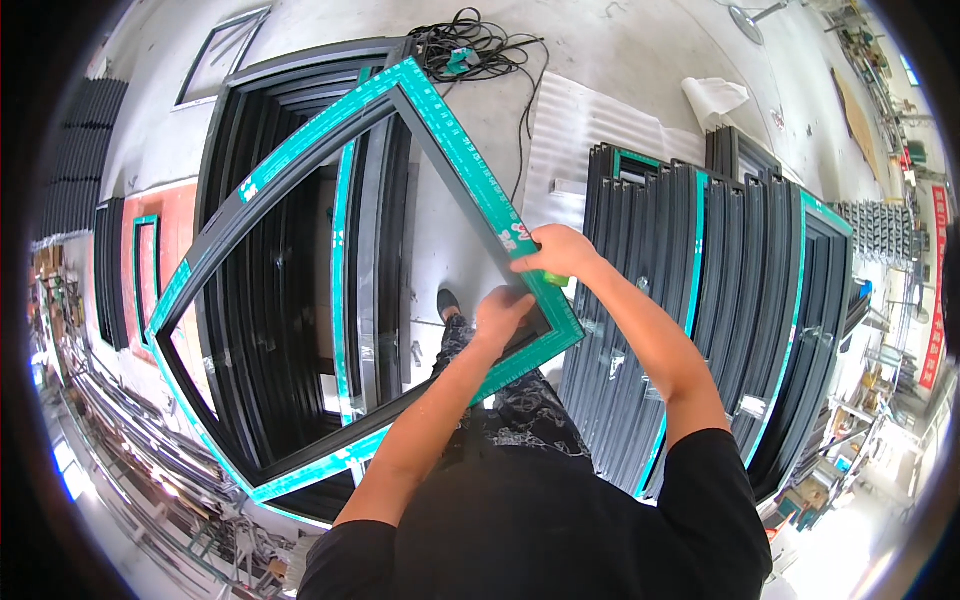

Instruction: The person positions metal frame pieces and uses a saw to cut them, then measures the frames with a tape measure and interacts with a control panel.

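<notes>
Just one view here, a head-worn fisheye looking steeply down from above the person's shoulders; forearms come in from the lower edge, the concrete floor [620, 60] fills the top; it sits close over the hands, and straight edges bow toward the rim.

A window-frame workshop: stacked dark frames [720, 290], concrete floor [610, 60], coiled cables [470, 45].

Both hands [530, 285] grip near corner of dark window frame [300, 230] edged in green tape.
</notes>
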A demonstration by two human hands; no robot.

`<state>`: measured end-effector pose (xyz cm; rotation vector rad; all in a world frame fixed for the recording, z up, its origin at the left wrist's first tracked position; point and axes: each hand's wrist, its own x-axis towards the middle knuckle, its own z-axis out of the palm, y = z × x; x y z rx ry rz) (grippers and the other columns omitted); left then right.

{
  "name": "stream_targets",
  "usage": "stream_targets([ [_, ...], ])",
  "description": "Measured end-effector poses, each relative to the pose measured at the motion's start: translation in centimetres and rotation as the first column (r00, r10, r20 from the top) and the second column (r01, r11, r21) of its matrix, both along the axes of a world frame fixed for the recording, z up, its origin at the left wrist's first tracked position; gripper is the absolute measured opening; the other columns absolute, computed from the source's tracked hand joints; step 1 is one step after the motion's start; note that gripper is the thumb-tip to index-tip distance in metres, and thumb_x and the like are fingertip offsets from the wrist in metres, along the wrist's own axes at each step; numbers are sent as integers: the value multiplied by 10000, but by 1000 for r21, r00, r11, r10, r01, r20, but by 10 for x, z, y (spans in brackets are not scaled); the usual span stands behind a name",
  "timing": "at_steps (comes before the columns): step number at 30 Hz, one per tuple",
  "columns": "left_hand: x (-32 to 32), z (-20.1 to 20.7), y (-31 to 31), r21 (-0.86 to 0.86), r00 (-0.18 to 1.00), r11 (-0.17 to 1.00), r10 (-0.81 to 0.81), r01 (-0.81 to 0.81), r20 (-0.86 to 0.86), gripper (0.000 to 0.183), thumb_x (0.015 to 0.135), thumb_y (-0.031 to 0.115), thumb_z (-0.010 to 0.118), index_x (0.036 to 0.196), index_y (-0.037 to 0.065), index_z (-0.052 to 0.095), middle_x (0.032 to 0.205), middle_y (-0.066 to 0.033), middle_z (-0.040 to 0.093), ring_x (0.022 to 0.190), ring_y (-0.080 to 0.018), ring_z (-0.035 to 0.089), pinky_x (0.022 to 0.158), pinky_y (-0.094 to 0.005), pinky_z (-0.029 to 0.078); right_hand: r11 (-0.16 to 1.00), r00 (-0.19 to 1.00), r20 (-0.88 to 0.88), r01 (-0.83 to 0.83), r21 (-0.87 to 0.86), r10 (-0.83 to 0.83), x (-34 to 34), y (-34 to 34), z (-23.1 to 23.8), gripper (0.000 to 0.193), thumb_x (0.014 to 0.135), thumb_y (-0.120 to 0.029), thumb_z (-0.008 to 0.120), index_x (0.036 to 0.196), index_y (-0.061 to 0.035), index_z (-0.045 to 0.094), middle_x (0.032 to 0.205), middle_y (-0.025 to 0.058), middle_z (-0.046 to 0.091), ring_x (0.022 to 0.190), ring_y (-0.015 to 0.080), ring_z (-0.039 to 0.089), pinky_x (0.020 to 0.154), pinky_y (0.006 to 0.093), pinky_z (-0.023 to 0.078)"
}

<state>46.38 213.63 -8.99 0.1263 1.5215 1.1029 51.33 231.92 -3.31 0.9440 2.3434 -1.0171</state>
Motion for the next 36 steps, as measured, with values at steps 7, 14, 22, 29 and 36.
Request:
stream_targets([
  [7, 6, -1, -1, 0, 998, 1000, -5, 5, -60, 354, 788, 259, 684, 988, -15, 584, 858, -97, 634, 664, -171, 612, 605, -295, 500, 999, 999, 1, 32, 29, -32, 4, -8, 2, 579, 618, -598, 726, 800, -50, 673, 794, 150, 643, 791, 333, 621, 680, 414, 480],
  [14, 7, -5, 3, 5, 990, 1000, 11, -11, -142, 363, 791, 280, 674, 977, -18, 582, 804, -109, 632, 619, -191, 605, 599, -314, 492, 998, 999, 10, 38, 47, -38, 1, -7, 10, 552, 628, -585, 727, 809, -66, 680, 807, 143, 650, 802, 326, 628, 679, 415, 488],
  [22, 4, 9, 7, -39, 988, 997, -77, 73, -136, 335, 835, 226, 685, 1005, -36, 564, 868, -78, 625, 701, -150, 609, 600, -275, 497, 992, 1000, 14, -21, 121, 20, 5, -12, 9, 557, 655, -588, 704, 877, -79, 675, 848, 142, 661, 823, 336, 635, 702, 421, 492],
  [29, 9, -9, 3, -56, 966, 995, -94, 83, -241, 373, 806, 244, 703, 974, -60, 565, 856, -108, 646, 690, -170, 643, 615, -298, 539, 946, 999, -35, -10, 325, 23, -67, -19, 32, 714, 643, -588, 711, 967, 27, 550, 810, 167, 662, 762, 321, 658, 666, 421, 510],
  [36, 4, 19, 10, -121, 930, 980, -188, 157, -316, 469, 765, 388, 689, 990, -13, 595, 947, -168, 654, 905, -311, 627, 798, -392, 478, 915, 1000, 16, -4, 404, -3, -109, -1, 19, 708, 607, -495, 725, 988, 59, 504, 783, 167, 661, 726, 332, 662, 646, 411, 527],
])
